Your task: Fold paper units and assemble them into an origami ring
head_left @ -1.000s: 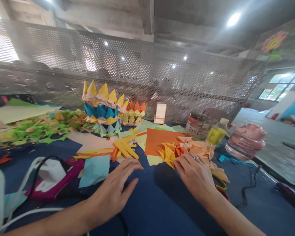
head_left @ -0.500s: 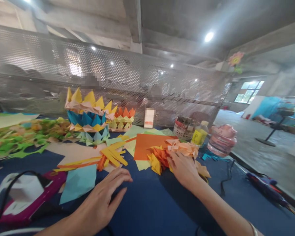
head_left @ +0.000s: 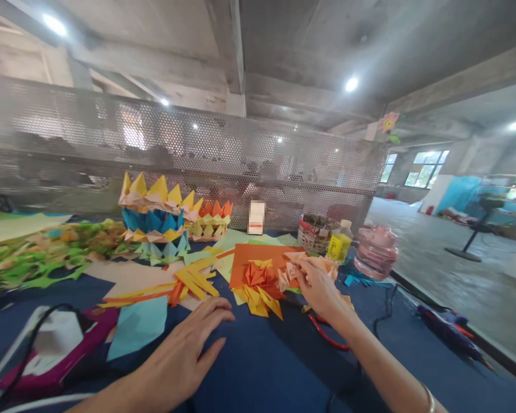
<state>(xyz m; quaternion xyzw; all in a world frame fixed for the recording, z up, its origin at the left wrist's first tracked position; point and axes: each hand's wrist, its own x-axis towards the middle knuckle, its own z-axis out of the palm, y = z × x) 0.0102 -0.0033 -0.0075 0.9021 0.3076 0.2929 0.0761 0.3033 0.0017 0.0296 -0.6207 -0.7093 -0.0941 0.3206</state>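
Note:
My left hand [head_left: 184, 350] lies flat and open on the dark blue table cover [head_left: 262, 367], fingers spread, holding nothing, just right of a light blue paper sheet [head_left: 137, 326]. My right hand [head_left: 318, 287] is closed on a cluster of folded peach paper pieces [head_left: 294, 269], lifted slightly above the table. Beside it on the left lies a pile of folded orange and yellow paper pieces [head_left: 258, 284] on an orange sheet [head_left: 253, 258]. Red-handled scissors [head_left: 327, 335] show under my right wrist.
Stacked paper crowns in yellow, blue and orange [head_left: 155, 218] stand at the back, green paper scraps [head_left: 34, 252] at left. A purple glue gun [head_left: 55, 350] lies front left. A woven basket [head_left: 313, 229], glue bottle [head_left: 339, 244] and pink jar [head_left: 376, 252] stand right, before a perforated metal screen [head_left: 198, 155].
My right hand has gathered the peach pieces and lifted them off the table, uncovering the red scissors. The view has swung right. My left hand stays flat.

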